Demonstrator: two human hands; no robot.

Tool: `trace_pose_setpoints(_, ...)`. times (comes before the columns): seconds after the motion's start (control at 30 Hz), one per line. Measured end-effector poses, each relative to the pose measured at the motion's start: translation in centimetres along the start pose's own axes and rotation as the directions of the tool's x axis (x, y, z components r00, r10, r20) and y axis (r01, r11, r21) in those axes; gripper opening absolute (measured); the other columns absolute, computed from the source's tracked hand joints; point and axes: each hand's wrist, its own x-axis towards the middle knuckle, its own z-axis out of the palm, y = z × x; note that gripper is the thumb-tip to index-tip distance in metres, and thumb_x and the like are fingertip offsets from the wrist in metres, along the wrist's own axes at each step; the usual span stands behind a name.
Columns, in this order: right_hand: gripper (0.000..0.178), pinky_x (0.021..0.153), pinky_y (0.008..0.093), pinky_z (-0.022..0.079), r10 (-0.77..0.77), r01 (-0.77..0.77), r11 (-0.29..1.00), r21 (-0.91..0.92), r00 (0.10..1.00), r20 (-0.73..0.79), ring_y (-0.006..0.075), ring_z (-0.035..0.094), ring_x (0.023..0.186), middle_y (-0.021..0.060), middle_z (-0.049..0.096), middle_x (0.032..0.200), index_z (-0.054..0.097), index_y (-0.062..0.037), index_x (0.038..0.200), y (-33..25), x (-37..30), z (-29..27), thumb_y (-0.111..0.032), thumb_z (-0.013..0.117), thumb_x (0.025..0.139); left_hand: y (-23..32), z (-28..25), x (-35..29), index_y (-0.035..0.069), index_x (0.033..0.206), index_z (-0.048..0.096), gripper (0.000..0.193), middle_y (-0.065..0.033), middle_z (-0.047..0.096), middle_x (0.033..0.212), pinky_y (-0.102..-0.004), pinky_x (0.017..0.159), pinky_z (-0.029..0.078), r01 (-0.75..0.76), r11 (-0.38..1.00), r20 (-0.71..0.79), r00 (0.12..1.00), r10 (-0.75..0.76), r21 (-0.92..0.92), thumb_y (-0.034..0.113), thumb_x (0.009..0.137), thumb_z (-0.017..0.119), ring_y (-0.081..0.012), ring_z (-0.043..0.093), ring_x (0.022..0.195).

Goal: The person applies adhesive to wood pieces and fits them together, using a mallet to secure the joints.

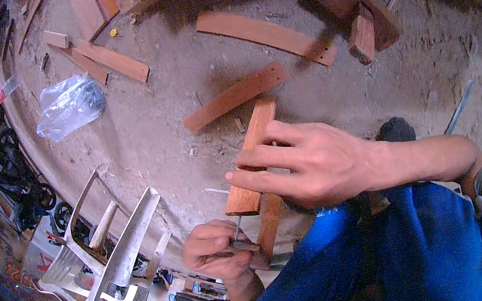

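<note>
My right hand [316,161] is closed over a reddish-brown wooden bar [261,117], fingers across its top and thumb side toward my body. Below the bar's near end, my left hand [212,250] pinches a thin metal rod [238,228] whose upper tip meets that end. The rod's lower part is hidden in the fingers, so its kind cannot be told. A second wooden bar [271,220] slants down beneath the first, close to my left hand. Just beyond the held bar lies a flat wooden slat [233,97] with small holes at one end.
On the dusty ground, a longer slat [265,36] and a brown wooden piece with a block [363,32] lie farther off. More boards [114,60] and a clear plastic bag [70,107] are at the far left. A white plastic chair [121,241] lies tipped at left.
</note>
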Motion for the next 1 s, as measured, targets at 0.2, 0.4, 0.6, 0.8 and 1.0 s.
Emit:
trace_pose_setpoints(0.2, 0.053, 0.072, 0.0333, 0.056, -0.032, 0.032, 0.999, 0.003, 0.999, -0.016, 0.0261, 0.058, 0.085, 0.0117, 0.064, 0.113, 0.064, -0.0015, 0.126, -0.2, -0.2, 1.3, -0.015, 0.064, 0.075, 0.2, -0.9, -0.5, 0.003, 0.104, 0.063, 0.049, -0.0156, 0.067, 0.081, -0.0321, 0.058, 0.054, -0.026, 1.000, -0.009, 1.000, 0.025, -0.015, 0.018, 0.070, 0.095, -0.0230, 0.066, 0.066)
trace_pose_setpoints(0.4, 0.053, 0.076, 0.0336, 0.055, -0.038, 0.038, 0.999, -0.007, 0.999, 0.003, 0.0269, 0.058, 0.089, 0.0117, 0.063, 0.112, 0.064, -0.0010, 0.127, -0.6, -0.3, 1.6, -0.015, 0.062, 0.076, 0.5, -2.0, -1.2, 0.004, 0.106, 0.063, 0.049, -0.0157, 0.067, 0.081, -0.0329, 0.059, 0.054, -0.040, 0.999, 0.029, 0.999, 0.041, -0.021, 0.019, 0.072, 0.094, -0.0238, 0.066, 0.067)
trace_pose_setpoints(0.6, 0.053, 0.081, 0.0346, 0.054, -0.036, 0.037, 0.999, -0.015, 0.998, 0.060, 0.0272, 0.058, 0.092, 0.0123, 0.063, 0.114, 0.063, -0.0010, 0.128, -0.8, -0.4, 1.9, -0.018, 0.061, 0.078, 0.1, -1.9, -1.1, 0.002, 0.105, 0.062, 0.048, -0.0151, 0.065, 0.081, -0.0318, 0.055, 0.053, -0.084, 0.996, -0.010, 0.996, 0.084, -0.012, 0.018, 0.073, 0.093, -0.0237, 0.065, 0.065)
trace_pose_setpoints(0.8, 0.052, 0.080, 0.0342, 0.055, -0.048, 0.048, 0.999, -0.015, 0.999, 0.023, 0.0271, 0.058, 0.092, 0.0126, 0.064, 0.114, 0.064, -0.0008, 0.128, -0.7, -0.5, 2.2, -0.018, 0.061, 0.078, 0.1, -1.6, -1.0, 0.001, 0.105, 0.061, 0.049, -0.0149, 0.063, 0.080, -0.0309, 0.054, 0.053, -0.074, 0.997, -0.038, 0.997, 0.074, -0.017, 0.019, 0.073, 0.093, -0.0231, 0.064, 0.063)
trace_pose_setpoints(1.0, 0.052, 0.080, 0.0342, 0.055, -0.017, 0.018, 1.000, -0.018, 0.999, 0.049, 0.0270, 0.059, 0.092, 0.0126, 0.064, 0.112, 0.064, -0.0005, 0.127, -0.7, -0.3, 1.7, -0.016, 0.061, 0.078, 0.0, -1.3, -0.6, 0.001, 0.104, 0.060, 0.049, -0.0146, 0.062, 0.079, -0.0302, 0.053, 0.053, -0.062, 0.998, -0.020, 0.998, 0.062, -0.020, 0.020, 0.073, 0.093, -0.0227, 0.064, 0.063)
